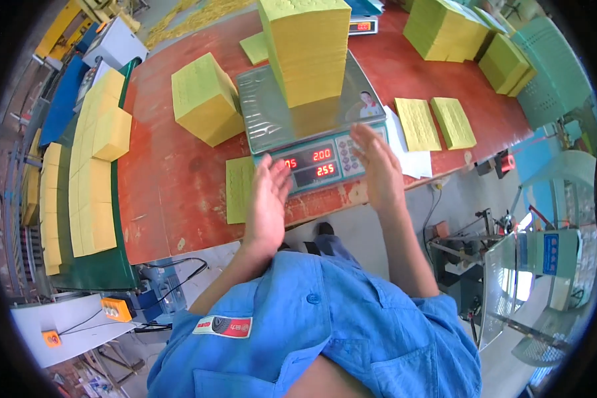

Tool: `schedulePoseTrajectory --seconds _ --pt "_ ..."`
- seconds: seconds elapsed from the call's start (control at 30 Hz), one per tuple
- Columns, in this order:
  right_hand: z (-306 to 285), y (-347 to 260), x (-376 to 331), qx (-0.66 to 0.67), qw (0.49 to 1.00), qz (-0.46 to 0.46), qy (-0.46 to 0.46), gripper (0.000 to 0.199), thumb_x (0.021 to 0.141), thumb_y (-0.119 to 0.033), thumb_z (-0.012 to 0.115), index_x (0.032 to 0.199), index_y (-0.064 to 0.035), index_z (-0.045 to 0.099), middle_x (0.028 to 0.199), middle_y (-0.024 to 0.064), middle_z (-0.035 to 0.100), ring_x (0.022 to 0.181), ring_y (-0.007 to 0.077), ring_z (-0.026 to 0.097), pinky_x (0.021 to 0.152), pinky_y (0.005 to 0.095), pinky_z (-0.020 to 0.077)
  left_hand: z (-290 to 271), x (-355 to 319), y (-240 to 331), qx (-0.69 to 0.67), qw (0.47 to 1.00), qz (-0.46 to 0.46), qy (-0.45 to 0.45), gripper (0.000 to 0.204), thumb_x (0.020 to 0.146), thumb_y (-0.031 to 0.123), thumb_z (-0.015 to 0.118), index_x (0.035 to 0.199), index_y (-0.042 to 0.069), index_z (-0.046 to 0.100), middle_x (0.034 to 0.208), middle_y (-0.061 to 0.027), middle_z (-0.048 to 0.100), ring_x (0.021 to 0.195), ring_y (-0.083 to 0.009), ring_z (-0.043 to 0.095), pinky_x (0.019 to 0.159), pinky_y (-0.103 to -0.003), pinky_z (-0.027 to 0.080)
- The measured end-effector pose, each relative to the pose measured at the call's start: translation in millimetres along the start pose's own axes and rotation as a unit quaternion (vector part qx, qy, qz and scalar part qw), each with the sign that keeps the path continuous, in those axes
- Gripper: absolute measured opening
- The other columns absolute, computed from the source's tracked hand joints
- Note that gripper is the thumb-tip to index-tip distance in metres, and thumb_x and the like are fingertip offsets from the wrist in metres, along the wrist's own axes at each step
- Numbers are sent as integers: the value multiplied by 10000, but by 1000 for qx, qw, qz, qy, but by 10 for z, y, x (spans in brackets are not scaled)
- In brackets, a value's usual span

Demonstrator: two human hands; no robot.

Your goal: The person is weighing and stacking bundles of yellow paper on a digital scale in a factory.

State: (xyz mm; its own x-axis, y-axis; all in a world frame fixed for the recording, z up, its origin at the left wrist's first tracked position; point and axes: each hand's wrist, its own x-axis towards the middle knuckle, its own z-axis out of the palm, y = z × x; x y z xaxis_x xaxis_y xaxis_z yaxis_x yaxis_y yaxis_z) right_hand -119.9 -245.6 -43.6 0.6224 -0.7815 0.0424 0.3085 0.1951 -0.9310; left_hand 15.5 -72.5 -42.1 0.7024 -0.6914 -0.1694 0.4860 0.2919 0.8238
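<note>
— Counting from the head view, what is found on the red table (172, 179)?

— One digital scale (312, 126) is seen, carrying one tall stack of yellow sheets (308, 50). One shorter yellow block (205, 99) is set to its left, two thin piles (434, 123) lie to its right, and several larger stacks are gathered at the far right corner.

— How is the tall stack described?

— It is squared, bright yellow, upright on the steel pan, at the middle of the table.

— And the hands?

— Both are raised before the scale, palms turned inward. The left hand (266, 199) is held open, fingers pressed together, empty. The right hand (376, 166) is likewise flat, fingers together, close over the keypad; whether it touches cannot be told.
</note>
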Motion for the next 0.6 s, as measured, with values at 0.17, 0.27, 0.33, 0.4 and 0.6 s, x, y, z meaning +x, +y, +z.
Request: schedulePoseTrajectory --seconds 0.17,0.27,0.33,0.4,0.6 --pt "219 197 -837 107 992 39 56 389 991 -177 455 1319 20 526 1313 138 574 1227 222 527 1013 367 401 -76 -377 -42 -3 994 -99 -36 514 1001 297 478 1423 45 327 1335 -173 490 1172 -256 532 1017 -409 429" --pt "264 271 -1124 131 985 74 83 379 987 -164 452 1307 22 533 1271 134 596 1205 219 542 994 363 412 -208 -445 97 14 994 -87 -71 495 995 246 482 1418 44 323 1301 -192 508 1073 -246 592 928 -383 492" --pt "238 283 -1277 134 983 77 98 365 985 -161 452 1289 18 545 1242 133 608 1186 220 556 968 364 429 -344 -506 139 34 994 -84 -55 474 990 227 489 1403 49 340 1274 -181 534 1037 -242 613 889 -373 508" --pt "191 253 -1333 137 981 75 119 346 985 -162 456 1268 8 559 1202 131 626 1142 212 583 945 360 447 -417 -534 125 41 995 -83 -43 459 986 222 494 1389 52 354 1252 -176 552 1004 -234 628 857 -364 517" --pt "45 177 -1261 151 981 54 106 304 983 -158 467 1217 -4 587 1143 119 657 1090 204 616 921 349 467 -376 -635 59 29 995 -93 -24 442 986 214 489 1382 59 368 1246 -182 557 1002 -234 627 853 -361 516"
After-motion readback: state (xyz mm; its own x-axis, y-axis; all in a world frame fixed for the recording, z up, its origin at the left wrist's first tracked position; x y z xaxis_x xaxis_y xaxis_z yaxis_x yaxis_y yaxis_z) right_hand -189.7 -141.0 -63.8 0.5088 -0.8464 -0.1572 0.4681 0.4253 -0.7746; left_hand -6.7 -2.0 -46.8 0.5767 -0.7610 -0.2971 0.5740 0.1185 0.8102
